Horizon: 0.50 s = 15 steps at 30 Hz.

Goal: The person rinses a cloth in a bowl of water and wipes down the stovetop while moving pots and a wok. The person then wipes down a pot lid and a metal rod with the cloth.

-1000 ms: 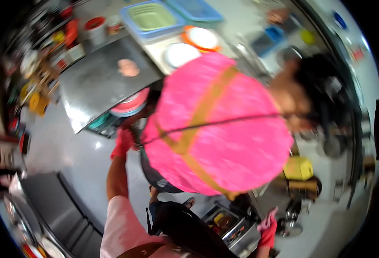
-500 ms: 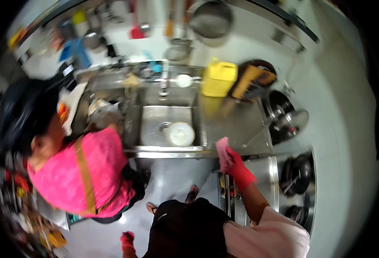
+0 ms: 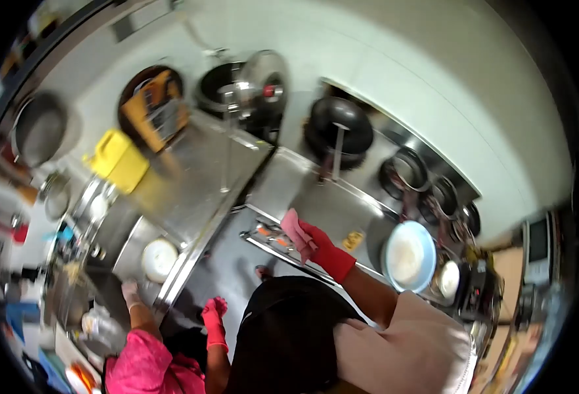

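Observation:
My right hand [image 3: 322,249], in a red rubber glove, is closed around a folded pink cloth [image 3: 294,231]. It is held over the near edge of a steel counter [image 3: 283,174], above an open drawer [image 3: 269,238] with utensils in it. My left hand [image 3: 214,314], in a matching red glove, hangs low over the floor beside a co-worker, its fingers curled with nothing visible in them. A black wok [image 3: 340,128] sits at the back of the counter, and a light-blue basin [image 3: 409,256] stands to the right of my right hand.
At left, a co-worker in a pink shirt [image 3: 148,361] reaches a gloved hand [image 3: 132,293] into the sink, near a white bowl [image 3: 160,260]. A yellow jug [image 3: 120,161] and a pot with a glass lid [image 3: 266,82] stand along the wall. Several pans [image 3: 407,171] lie at right.
My view has turned to the right, bringing the wok, pans and basin into sight. My right hand, still gripping the cloth, has moved from the sink counter to the wok counter.

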Tool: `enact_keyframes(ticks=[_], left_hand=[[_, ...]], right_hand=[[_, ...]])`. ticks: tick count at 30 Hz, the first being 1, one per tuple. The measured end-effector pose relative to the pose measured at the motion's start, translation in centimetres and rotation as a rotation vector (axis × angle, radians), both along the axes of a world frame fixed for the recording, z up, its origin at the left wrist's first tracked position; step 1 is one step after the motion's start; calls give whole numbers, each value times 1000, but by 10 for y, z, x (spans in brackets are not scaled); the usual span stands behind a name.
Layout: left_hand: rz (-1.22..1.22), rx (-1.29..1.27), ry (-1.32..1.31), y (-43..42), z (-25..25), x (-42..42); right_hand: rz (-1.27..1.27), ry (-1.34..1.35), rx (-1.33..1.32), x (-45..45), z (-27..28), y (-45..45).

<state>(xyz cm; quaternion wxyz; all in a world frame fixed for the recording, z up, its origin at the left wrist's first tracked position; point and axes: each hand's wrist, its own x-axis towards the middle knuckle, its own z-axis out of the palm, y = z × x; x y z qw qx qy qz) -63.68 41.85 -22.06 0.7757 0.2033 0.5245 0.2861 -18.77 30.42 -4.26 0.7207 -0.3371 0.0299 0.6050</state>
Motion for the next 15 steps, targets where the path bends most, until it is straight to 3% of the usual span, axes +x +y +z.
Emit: enact_keyframes(ticks=[2,4,6,8,10,14,15], left_hand=[[-231,130,71,22,29,68],[-368,193,-110,28,50,133],[-482,248,-30,9,81,187],[-595,265,-48,-13,104,234],[-710,268,-138,-48,133,277],[-920,260,-254,-137,182,355],[-972,233,-246,-162,192,376]], right_hand=[[-272,-132,-290,0,28,-49],[-168,-24,-156,31,33,-136],[-569,-174,-493,53,0,-177],[-774,-416,-724,69,24,-225],[-1034,-467,-629,87,25,-270],[-1120,-722,-990,136,-32,-367],[-1031,-753,-1068,150,-59,-391]])
